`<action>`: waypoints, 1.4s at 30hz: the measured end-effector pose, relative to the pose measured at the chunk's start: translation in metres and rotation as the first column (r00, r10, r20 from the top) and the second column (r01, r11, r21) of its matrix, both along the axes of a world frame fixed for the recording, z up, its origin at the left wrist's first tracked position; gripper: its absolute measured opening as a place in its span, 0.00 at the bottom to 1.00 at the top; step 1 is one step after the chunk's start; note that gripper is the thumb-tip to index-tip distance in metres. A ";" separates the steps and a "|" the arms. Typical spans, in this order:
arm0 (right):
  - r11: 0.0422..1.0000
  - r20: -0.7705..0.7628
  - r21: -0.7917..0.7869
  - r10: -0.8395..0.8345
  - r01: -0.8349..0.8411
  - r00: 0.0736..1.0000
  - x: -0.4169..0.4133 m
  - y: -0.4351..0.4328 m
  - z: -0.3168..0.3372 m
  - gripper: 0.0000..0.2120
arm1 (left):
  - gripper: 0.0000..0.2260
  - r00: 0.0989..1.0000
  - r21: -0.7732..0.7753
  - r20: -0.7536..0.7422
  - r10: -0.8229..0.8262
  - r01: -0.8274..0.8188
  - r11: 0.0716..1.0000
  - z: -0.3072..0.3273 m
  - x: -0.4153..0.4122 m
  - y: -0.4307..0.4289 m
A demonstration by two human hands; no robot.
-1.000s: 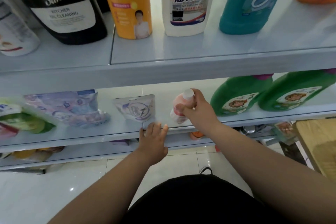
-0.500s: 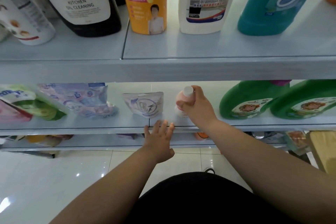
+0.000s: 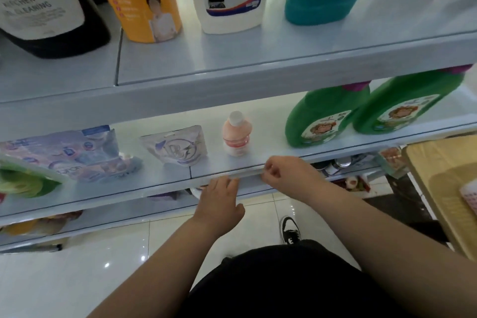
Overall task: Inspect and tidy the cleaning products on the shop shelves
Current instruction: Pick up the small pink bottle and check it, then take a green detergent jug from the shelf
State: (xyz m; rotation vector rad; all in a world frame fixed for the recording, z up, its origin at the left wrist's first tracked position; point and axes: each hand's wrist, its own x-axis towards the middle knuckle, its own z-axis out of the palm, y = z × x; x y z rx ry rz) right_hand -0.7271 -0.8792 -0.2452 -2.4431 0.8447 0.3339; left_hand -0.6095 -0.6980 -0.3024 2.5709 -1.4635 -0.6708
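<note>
Pink bottle [image 3: 236,134] upright, between white pouch [image 3: 178,146] and green bottle [image 3: 325,121]

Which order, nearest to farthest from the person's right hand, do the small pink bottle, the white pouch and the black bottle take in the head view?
1. small pink bottle, just beyond the right hand, on the middle shelf.
2. white pouch, further left there.
3. black bottle, upper shelf, far left.

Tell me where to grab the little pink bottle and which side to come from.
Grip the pink bottle round its waist, under the white cap, from the front. It stands upright, apart from the pouch and the green bottle beside it; the upper shelf hangs over its top.
</note>
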 end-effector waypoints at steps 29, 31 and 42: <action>0.992 0.241 0.010 0.119 -0.125 0.963 -0.191 -0.164 0.012 0.13 | 0.42 0.865 -0.423 -0.359 0.352 -0.486 0.765 0.106 -0.101 -0.203; 0.982 0.356 0.188 -0.075 0.007 0.931 -0.198 -0.170 0.012 0.25 | 0.38 0.823 -0.432 -0.451 0.345 -0.539 0.723 0.107 -0.117 -0.190; 0.340 0.182 0.938 -0.645 0.065 0.742 -0.195 -0.137 0.016 0.17 | 0.26 0.448 -0.248 -0.740 0.501 -0.875 0.417 0.096 -0.182 -0.149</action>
